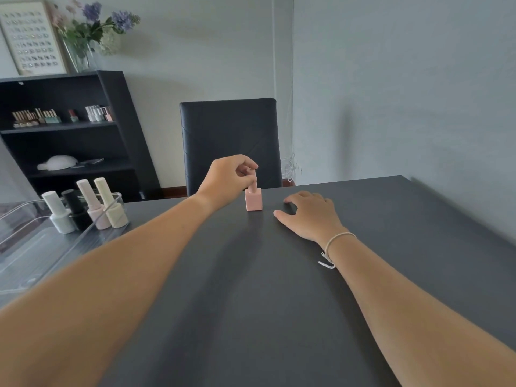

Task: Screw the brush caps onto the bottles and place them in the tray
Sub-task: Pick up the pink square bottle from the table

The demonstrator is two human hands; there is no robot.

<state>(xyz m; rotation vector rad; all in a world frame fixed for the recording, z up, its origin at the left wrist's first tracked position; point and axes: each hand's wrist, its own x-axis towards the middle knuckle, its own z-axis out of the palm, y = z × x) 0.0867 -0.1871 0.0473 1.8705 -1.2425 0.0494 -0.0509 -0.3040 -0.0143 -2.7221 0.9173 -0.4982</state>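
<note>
**Pink bottle capped at the far edge of the bench**

Head view: on the matte dark bench [279, 275] stands a square pink bottle [253, 200], upright near the far edge. The left hand [227, 178] pinches its slim pink brush cap [252, 183] between thumb and fingertips; the cap's top is hidden by the fingers. The right hand [310, 213] lies palm-down, fingers loosely spread, holding nothing, just beside the bottle. At left, a clear plastic tray [36, 247] holds four smooth capped bottles [83, 208], its near end cut off.
</note>
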